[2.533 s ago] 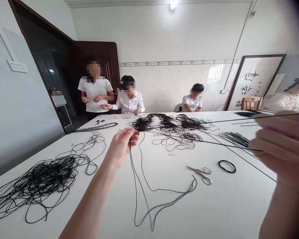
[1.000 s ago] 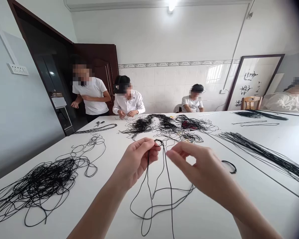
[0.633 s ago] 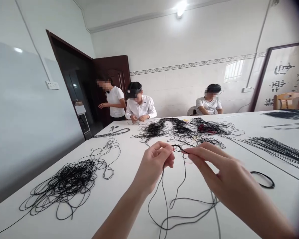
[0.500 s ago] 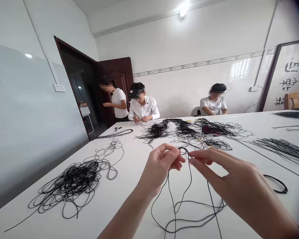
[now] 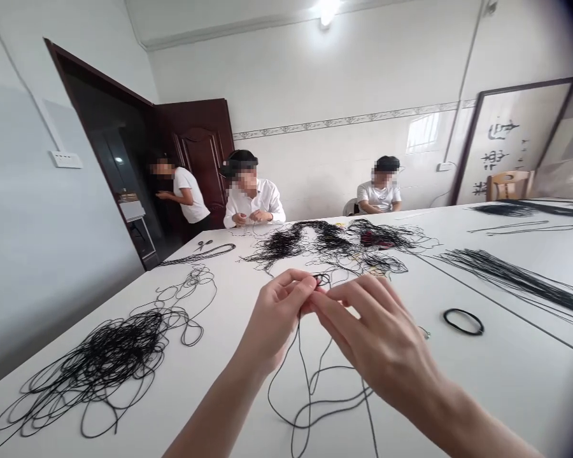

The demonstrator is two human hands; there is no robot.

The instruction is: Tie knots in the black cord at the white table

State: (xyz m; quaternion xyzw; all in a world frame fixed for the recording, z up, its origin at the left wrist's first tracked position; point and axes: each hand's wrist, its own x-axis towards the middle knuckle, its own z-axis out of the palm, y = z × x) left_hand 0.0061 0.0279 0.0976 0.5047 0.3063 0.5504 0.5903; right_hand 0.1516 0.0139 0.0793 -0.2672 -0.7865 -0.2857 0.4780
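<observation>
A thin black cord point(image 5: 310, 416) runs from my fingers down to the white table, where it lies in wide loose loops. My left hand point(image 5: 279, 308) pinches the cord between thumb and forefinger, and a small loop stands up just above the fingertips. My right hand point(image 5: 379, 327) meets it there, its thumb and forefinger pressed together on the cord beside the left thumb. The exact crossing of the strands is hidden by the fingers. To the right of my right hand lies a black cord ring point(image 5: 463, 322).
A large tangle of black cord point(image 5: 119, 350) lies on the left of the white table point(image 5: 210, 394). More cord heaps point(image 5: 286, 245) and scissors point(image 5: 204, 244) are farther back. Straight cord bundles point(image 5: 516, 280) lie right. Two people sit across the table; another person point(image 5: 186, 194) stands by the door.
My right hand has moved in to meet the left, and the loop between them has become smaller. The view has turned right, bringing the whole black ring into sight.
</observation>
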